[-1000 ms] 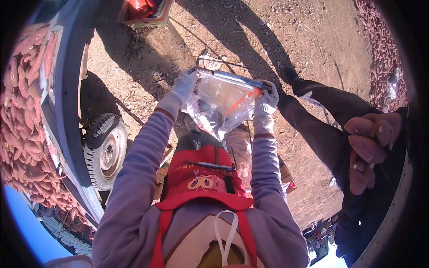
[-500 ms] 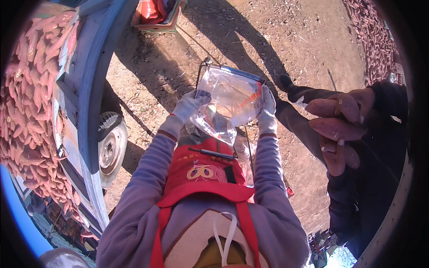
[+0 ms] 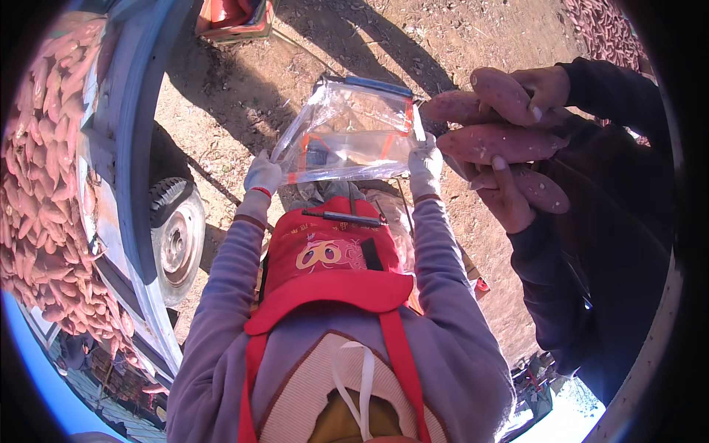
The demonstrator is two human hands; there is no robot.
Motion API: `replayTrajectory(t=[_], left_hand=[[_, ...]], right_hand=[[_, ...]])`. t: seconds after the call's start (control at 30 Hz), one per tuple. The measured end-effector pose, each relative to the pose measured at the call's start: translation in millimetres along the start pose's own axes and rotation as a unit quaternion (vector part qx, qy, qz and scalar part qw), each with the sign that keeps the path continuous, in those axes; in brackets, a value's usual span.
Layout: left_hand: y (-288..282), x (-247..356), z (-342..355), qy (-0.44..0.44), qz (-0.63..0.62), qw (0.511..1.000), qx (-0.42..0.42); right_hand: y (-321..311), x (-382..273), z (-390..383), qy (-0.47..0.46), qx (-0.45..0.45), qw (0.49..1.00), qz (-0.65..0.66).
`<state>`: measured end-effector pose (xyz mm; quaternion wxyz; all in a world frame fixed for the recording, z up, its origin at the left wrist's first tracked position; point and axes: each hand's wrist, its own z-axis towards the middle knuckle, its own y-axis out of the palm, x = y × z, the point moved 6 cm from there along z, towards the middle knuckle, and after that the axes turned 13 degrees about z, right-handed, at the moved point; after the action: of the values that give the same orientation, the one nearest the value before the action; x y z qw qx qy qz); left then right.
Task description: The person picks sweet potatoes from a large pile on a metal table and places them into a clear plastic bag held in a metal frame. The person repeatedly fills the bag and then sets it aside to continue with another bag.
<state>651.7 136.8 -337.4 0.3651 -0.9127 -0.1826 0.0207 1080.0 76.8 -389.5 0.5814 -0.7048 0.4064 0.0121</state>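
the gloved left hand (image 3: 264, 173) closes around one near corner of a clear plastic bag (image 3: 351, 148); the right hand (image 3: 425, 159) pinches the other. it spreads between them, beyond the red apron (image 3: 336, 284).

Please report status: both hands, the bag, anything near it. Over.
Left hand and right hand gloved, holding clear plastic bag spread between them. Bag's far edge along metal bar. Co-worker's hands hold sweet potatoes beside right hand.

Clear bag (image 3: 351, 144), orange-striped; white gloves (image 3: 263, 174); red apron (image 3: 332, 295); pinkish sweet potatoes (image 3: 506, 143).
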Motion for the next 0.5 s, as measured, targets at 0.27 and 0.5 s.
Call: replayTrajectory(t=[0.27, 0.5], left_hand=[[34.8, 19.8, -45.2, -0.102, -0.310, 0.936, -0.133], [50.5, 25.3, -44.2, -0.045, -0.260, 0.941, -0.213]], right_hand=[[-41.6, -97.3, -79.3, -0.570, 0.075, 0.455, -0.680], [-7.6, -156.2, -117.7, -0.701, 0.000, 0.304, -0.645]])
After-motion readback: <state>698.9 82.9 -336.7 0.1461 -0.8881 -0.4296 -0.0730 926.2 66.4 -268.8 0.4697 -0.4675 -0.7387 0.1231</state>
